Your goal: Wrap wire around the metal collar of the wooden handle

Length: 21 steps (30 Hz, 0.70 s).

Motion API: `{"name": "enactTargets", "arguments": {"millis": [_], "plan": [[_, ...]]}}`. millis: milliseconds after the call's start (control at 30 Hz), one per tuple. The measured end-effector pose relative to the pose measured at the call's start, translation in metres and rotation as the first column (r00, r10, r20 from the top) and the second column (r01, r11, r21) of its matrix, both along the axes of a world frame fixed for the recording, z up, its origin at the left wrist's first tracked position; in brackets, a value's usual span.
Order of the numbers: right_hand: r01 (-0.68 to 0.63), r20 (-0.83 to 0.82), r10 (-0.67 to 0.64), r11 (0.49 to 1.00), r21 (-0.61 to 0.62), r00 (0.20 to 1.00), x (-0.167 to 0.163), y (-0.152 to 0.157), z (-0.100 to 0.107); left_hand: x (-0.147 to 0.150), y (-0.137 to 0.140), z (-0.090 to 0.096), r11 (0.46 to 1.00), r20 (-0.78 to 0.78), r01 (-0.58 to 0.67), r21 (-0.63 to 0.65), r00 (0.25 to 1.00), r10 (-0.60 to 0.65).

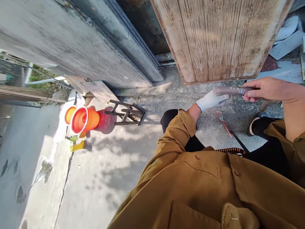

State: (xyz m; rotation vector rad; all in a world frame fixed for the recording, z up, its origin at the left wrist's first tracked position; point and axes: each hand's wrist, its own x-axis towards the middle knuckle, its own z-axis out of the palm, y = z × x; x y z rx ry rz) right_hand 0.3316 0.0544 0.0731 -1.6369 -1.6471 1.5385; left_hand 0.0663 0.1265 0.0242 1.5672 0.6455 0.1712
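Note:
My right hand (258, 90) is bare and wraps its fingers round a short grey-brown rod-like tool (226, 90). Wire or a ridged collar circles the rod near my fingers; motion blurs its far end, so its exact kind is unclear. In a white knitted glove, my left hand (211, 101) is right under that far end, fingers curled in. Whether it grips the rod or something hidden behind it I cannot make out. Below, on the concrete between my legs, lies a thin tool with a reddish, worn handle (224, 124).
A weathered wooden panel (214, 38) stands just in front. Grey slabs (114, 54) lean at the left. A small dark wooden stool (128, 113), orange buckets (85, 120) and a yellow object (77, 146) are on the concrete. White scrap pieces (287, 47) are piled at right.

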Motion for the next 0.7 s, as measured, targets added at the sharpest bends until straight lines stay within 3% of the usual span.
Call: {"name": "enactTargets", "arguments": {"millis": [67, 133, 167, 233, 333, 400, 467, 533, 633, 700], "plan": [[0.310, -0.093, -0.302, 0.947, 0.086, 0.949, 0.000, 0.002, 0.006, 0.003, -0.005, 0.002, 0.997, 0.029, -0.009, -0.082, 0.999, 0.012], [0.549, -0.148, -0.531, 0.825, 0.134, 0.834, -0.004, 0.004, 0.008, 0.005, -0.009, 0.006, 0.992, 0.063, 0.024, -0.126, 0.998, -0.017], [0.600, -0.145, -0.583, 0.789, 0.133, 0.799, -0.007, 0.005, 0.008, 0.006, -0.011, 0.007, 0.989, 0.070, 0.049, -0.137, 0.997, -0.040], [0.594, -0.046, -0.593, 0.795, 0.126, 0.804, -0.012, 0.008, 0.003, 0.008, -0.015, 0.010, 0.977, 0.074, 0.131, -0.167, 0.990, -0.120], [0.386, 0.365, -0.432, 0.902, 0.194, 0.825, -0.015, 0.012, -0.008, 0.009, -0.019, 0.012, 0.957, 0.081, 0.213, -0.199, 0.976, -0.201], [0.174, 0.637, -0.252, 0.967, 0.184, 0.728, -0.013, 0.014, -0.015, 0.007, -0.019, 0.013, 0.955, 0.087, 0.222, -0.195, 0.974, -0.209], [0.017, 0.757, -0.053, 0.998, 0.055, 0.651, -0.012, 0.016, -0.020, 0.004, -0.018, 0.014, 0.961, 0.063, 0.212, -0.175, 0.977, -0.204], [-0.101, 0.737, 0.159, 0.987, -0.122, 0.657, -0.013, 0.016, -0.025, 0.000, -0.015, 0.015, 0.973, 0.012, 0.189, -0.130, 0.982, -0.189], [-0.275, 0.576, 0.414, 0.908, -0.317, 0.705, -0.019, 0.009, -0.032, -0.004, -0.008, 0.017, 0.988, -0.036, 0.154, -0.020, 0.987, -0.155], [-0.342, 0.503, 0.431, 0.902, -0.262, 0.749, -0.023, 0.002, -0.032, -0.006, -0.003, 0.018, 0.988, -0.054, 0.148, 0.031, 0.988, -0.147]]}}
